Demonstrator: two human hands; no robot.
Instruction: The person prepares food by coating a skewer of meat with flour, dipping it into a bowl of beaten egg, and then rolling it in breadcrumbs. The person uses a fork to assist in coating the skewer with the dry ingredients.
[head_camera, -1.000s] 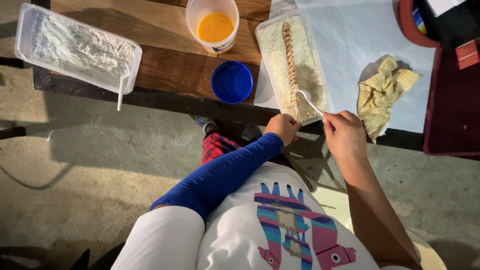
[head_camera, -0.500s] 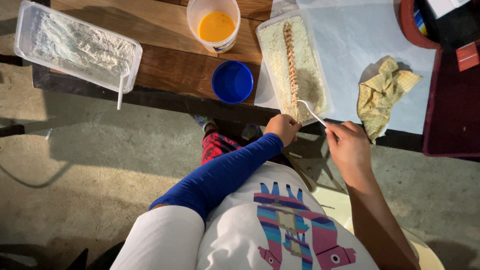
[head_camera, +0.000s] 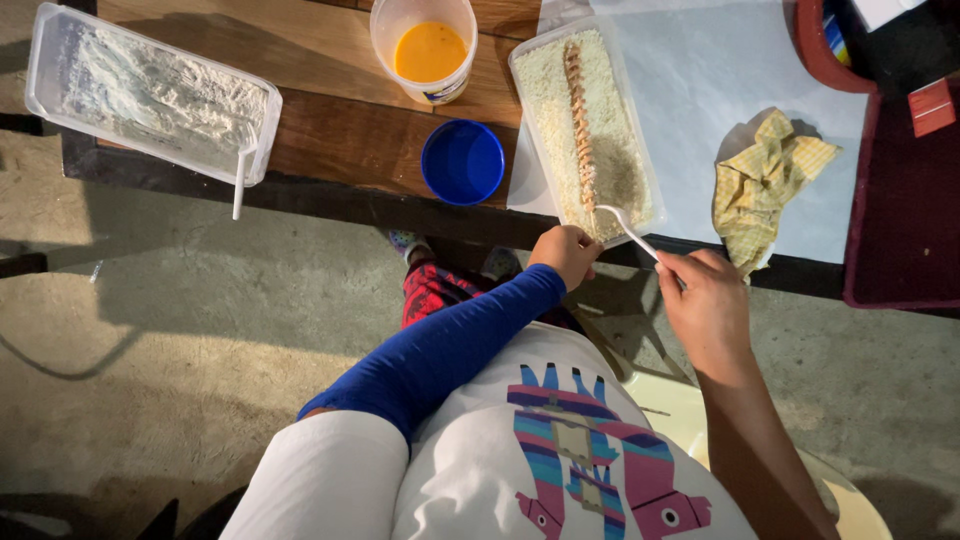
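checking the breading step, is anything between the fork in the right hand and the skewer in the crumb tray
Nothing visible. The white fork in the right hand already has its tines in the crumbs at the skewer's near end; the left hand holds the tray edge beside it.

A dark wooden table (head_camera: 330, 140) ran across the upper part of the view; its front edge was black and lay in shadow; pale sheeting (head_camera: 720, 80) covered its right portion. Beneath lay a rough grey concrete floor (head_camera: 170, 330), lit warm in patches and crossed by long dark shadows on the left; a dark red mat (head_camera: 905, 220) occupied the far right; the rim of a pale seat (head_camera: 690, 410) showed at the bottom.
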